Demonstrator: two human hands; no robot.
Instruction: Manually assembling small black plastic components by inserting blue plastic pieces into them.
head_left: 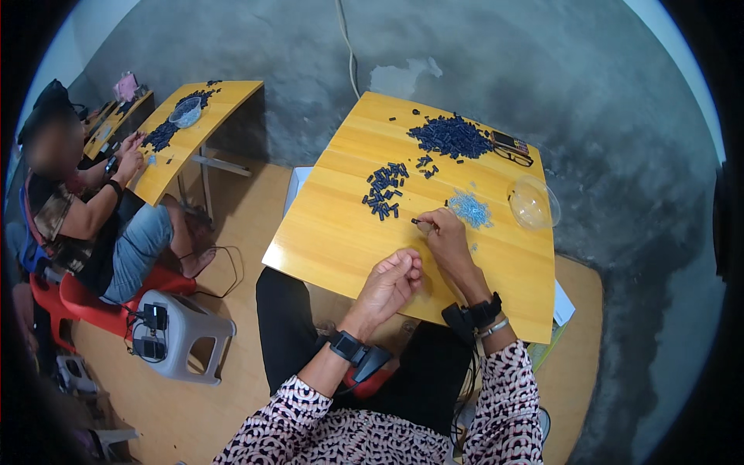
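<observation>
My right hand (pixel 447 239) is over the yellow wooden table (pixel 333 225), its thumb and fingers pinched on a small black tube-shaped piece (pixel 416 222). To its left and nearer to me, my left hand (pixel 391 285) is raised by the table's front edge with its fingers curled in; whatever they hold, if anything, is hidden. A loose group of black tube-shaped pieces (pixel 384 188) lies beyond my hands. Farther back is a larger heap of the same pieces (pixel 449 136). Small light-blue clear pieces (pixel 470 209) are spread just right of my right hand.
A clear plastic bowl (pixel 556 208) stands at the table's right edge. Behind it lie eyeglasses (pixel 514 157) and a dark keypad device (pixel 508 141). At left, another person (pixel 77 201) works at a second table (pixel 232 94). A grey stool (pixel 184 329) carries black adapters with cables.
</observation>
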